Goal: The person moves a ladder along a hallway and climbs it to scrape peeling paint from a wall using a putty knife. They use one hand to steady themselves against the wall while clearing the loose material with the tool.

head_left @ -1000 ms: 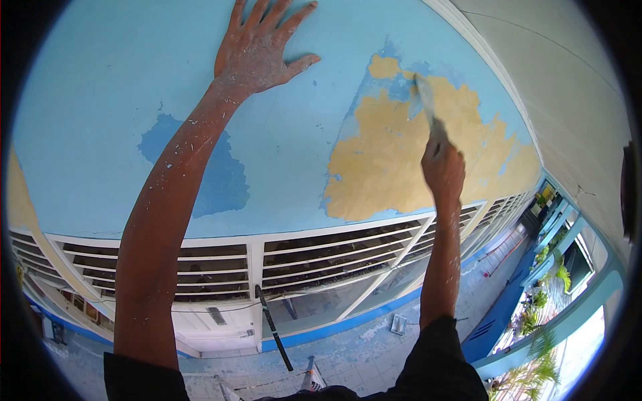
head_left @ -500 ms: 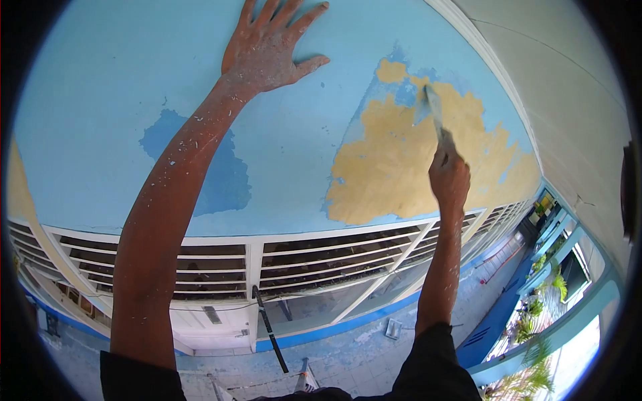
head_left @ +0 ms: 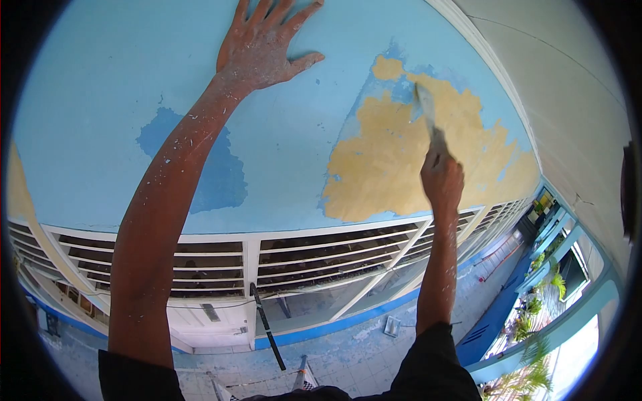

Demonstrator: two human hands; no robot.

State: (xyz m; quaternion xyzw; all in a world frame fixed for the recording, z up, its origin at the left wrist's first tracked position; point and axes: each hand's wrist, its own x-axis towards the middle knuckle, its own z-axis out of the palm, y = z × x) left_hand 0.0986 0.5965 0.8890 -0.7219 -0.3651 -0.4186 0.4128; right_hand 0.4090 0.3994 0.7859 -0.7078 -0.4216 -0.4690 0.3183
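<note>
My left hand (head_left: 261,57) lies flat on the light blue wall (head_left: 134,60) with its fingers spread. Whitish flecks and dust cover the hand and forearm. In my right hand (head_left: 442,179) is a scraper (head_left: 426,107), gripped by its handle, its blade pointing up against the wall. The blade is at the upper part of a large bare yellow patch (head_left: 381,160) where the blue paint is off. Ragged darker blue edges border that patch. Behind my left forearm shows a darker blue patch (head_left: 224,174).
Below the wall run white-framed louvred windows (head_left: 334,260). A dark pole (head_left: 267,327) leans up near a window post, and the top of a ladder (head_left: 304,374) shows beneath me. A small tray (head_left: 392,326) lies on the tiled floor. Plants and a blue railing line the right side.
My right hand and the scraper have shifted slightly left and a little down along the yellow patch. My left hand stays flat on the wall; the whole view has moved slightly.
</note>
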